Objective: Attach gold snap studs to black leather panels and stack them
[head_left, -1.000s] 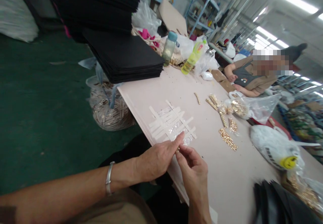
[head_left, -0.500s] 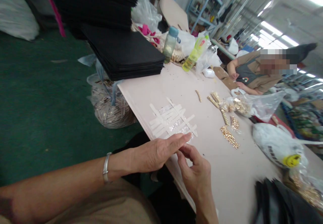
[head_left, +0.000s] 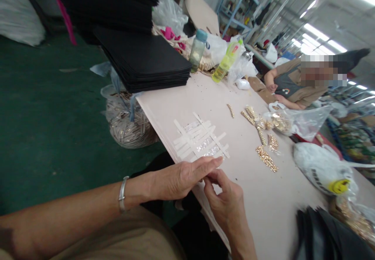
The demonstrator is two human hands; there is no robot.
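Note:
My left hand [head_left: 181, 178], with a silver bangle on the wrist, is at the near edge of the table [head_left: 252, 213]. Its thumb points forward and its fingers curl underneath, mostly out of sight. Against it my right hand [head_left: 227, 195] holds thumb and forefinger in a pinch. Whatever the two hands grip between them is hidden by the fingers. Just beyond the fingertips, white strips [head_left: 187, 137] lie criss-crossed on the table, with shiny clear pieces among them. Farther right are gold-coloured metal pieces [head_left: 266, 159], some in rows and some in a loose pile.
A stack of black sheets [head_left: 146, 56] stands at the far left corner. Behind are a blue-lidded bottle [head_left: 197, 52] and a yellow-green bottle [head_left: 224, 66]. A white plastic bag [head_left: 316, 166] and black pieces [head_left: 328, 236] lie right. Across the table sits a co-worker [head_left: 288, 82].
My right hand has shifted slightly left and closer under my left hand. The left hand has barely moved, and things on the table stay as they were.

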